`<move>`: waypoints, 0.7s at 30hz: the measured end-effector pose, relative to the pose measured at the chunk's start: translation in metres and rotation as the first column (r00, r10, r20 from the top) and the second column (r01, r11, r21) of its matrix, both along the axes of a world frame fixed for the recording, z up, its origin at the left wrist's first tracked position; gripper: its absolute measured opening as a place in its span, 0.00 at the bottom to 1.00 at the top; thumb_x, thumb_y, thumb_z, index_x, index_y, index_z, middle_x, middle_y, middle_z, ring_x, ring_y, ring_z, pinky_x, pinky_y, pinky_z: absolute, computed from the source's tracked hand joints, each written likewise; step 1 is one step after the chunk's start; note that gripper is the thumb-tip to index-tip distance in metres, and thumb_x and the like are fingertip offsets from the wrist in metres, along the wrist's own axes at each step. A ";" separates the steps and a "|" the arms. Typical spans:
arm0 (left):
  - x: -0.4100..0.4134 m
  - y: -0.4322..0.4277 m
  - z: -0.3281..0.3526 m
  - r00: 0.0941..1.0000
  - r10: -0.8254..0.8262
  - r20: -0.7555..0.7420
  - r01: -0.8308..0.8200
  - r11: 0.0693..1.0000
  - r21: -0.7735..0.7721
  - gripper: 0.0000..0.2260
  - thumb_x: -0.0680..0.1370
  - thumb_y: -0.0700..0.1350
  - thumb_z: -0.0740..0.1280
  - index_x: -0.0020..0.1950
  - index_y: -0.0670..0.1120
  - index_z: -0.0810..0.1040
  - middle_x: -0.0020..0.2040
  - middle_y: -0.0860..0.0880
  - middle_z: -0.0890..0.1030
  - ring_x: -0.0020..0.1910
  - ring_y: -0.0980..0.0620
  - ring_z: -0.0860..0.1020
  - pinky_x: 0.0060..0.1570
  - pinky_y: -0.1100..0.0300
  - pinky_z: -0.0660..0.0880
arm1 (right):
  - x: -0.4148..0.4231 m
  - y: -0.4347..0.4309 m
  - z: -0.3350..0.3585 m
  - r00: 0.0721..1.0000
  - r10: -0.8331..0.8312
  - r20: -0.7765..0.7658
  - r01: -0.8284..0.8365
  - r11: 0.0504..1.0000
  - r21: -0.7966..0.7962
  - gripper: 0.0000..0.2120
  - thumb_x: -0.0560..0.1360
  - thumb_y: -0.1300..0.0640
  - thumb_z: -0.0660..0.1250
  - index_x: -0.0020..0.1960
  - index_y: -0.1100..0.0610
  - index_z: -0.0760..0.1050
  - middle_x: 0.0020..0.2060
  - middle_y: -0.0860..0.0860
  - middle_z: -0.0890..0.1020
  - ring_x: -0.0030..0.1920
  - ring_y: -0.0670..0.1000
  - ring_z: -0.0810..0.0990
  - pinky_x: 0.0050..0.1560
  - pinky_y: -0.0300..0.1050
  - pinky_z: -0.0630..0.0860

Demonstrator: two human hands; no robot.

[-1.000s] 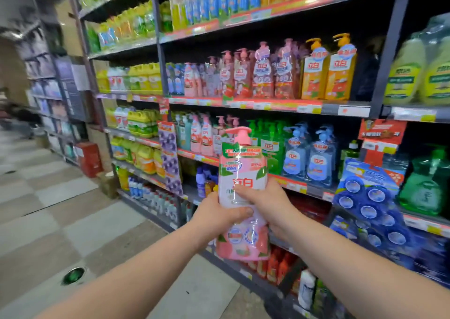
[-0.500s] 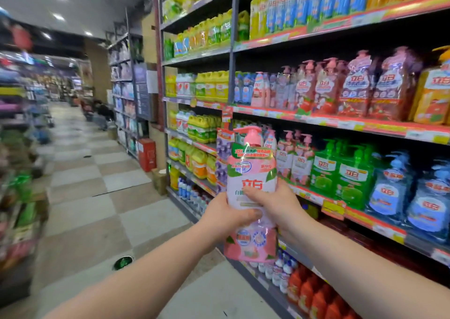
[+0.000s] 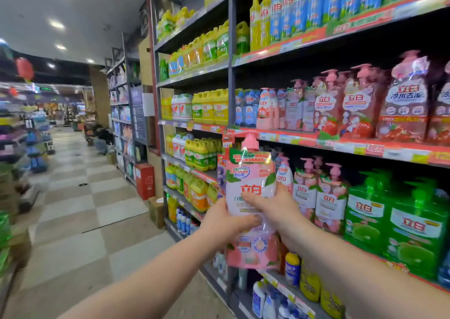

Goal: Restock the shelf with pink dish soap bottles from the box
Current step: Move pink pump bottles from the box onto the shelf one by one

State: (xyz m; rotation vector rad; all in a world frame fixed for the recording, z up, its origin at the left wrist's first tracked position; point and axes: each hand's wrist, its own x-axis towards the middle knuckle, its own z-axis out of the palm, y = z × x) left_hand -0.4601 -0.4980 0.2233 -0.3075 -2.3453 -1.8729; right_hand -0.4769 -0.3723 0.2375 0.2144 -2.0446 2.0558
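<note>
I hold a pink dish soap bottle (image 3: 250,179) with a pump top upright in front of the shelving, at chest height. My left hand (image 3: 224,221) grips its left side at the waist, thumb across the front. My right hand (image 3: 275,211) grips its right side, fingers over the label. Just behind and right of it, a row of matching pink bottles (image 3: 316,196) stands on the shelf (image 3: 365,148). The box is not in view.
Green pump bottles (image 3: 394,223) stand right of the pink row. Yellow jugs (image 3: 199,155) fill the shelves to the left. More pink packs (image 3: 353,104) sit one shelf up. A red cabinet (image 3: 145,181) stands by the aisle, with checkered floor (image 3: 80,221) on the left.
My view has swung left and closer to the shelving. The bottle in both hands now sits beside the pink row; both grips are unchanged.
</note>
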 end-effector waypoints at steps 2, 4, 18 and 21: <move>-0.029 0.002 0.005 1.000 -0.012 -0.014 0.012 1.000 0.006 0.09 0.68 0.41 0.75 0.38 0.51 0.77 0.29 0.56 0.82 0.29 0.60 0.79 0.30 0.67 0.75 | -0.029 0.004 0.004 1.000 -0.006 -0.023 0.006 1.000 0.000 0.13 0.68 0.63 0.75 0.47 0.52 0.75 0.43 0.48 0.84 0.44 0.49 0.83 0.50 0.49 0.79; -0.055 0.004 0.006 0.999 -0.023 -0.027 0.022 1.000 -0.007 0.08 0.68 0.41 0.76 0.38 0.51 0.78 0.31 0.55 0.83 0.32 0.57 0.80 0.35 0.64 0.78 | -0.055 0.006 0.004 1.000 -0.011 -0.023 0.011 1.000 0.000 0.13 0.68 0.63 0.75 0.48 0.52 0.75 0.43 0.49 0.84 0.44 0.49 0.83 0.50 0.50 0.80; -0.247 0.012 0.029 0.935 -0.335 -0.117 0.338 0.941 0.011 0.11 0.71 0.38 0.73 0.40 0.53 0.76 0.30 0.57 0.82 0.27 0.65 0.77 0.28 0.72 0.72 | -0.209 0.015 0.029 0.957 -0.267 -0.115 0.276 0.959 0.070 0.18 0.69 0.61 0.74 0.58 0.56 0.77 0.51 0.54 0.84 0.50 0.54 0.83 0.55 0.54 0.79; -0.294 0.006 0.045 0.899 -0.401 -0.176 0.404 0.915 -0.025 0.12 0.72 0.37 0.72 0.38 0.51 0.74 0.24 0.60 0.79 0.23 0.67 0.75 0.24 0.74 0.69 | -0.249 0.008 0.042 0.936 -0.322 -0.146 0.330 0.943 0.040 0.20 0.70 0.63 0.73 0.61 0.59 0.75 0.53 0.56 0.83 0.51 0.55 0.83 0.51 0.52 0.80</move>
